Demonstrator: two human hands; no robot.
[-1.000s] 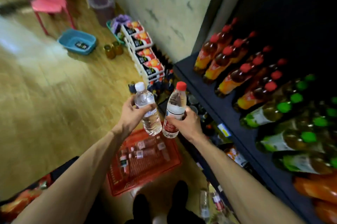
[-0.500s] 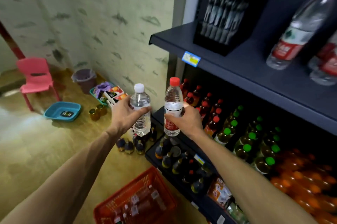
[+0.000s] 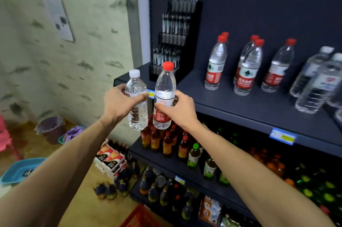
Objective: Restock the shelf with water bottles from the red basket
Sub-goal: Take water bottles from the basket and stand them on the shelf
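Restocking looks partway done, judging by the shelf (image 3: 240, 104) up and right of the hands: five red-capped bottles (image 3: 215, 64) stand there, then at least two white-capped ones (image 3: 312, 73) further right, cut by the frame edge. Two more bottles are in transit. The left hand (image 3: 118, 103) grips a white-capped bottle (image 3: 137, 101); the right hand (image 3: 178, 109) grips a red-capped bottle (image 3: 164, 95), both upright, just short of the shelf edge. Below the forearms, only a corner of the red basket (image 3: 140, 216) shows; its contents are hidden
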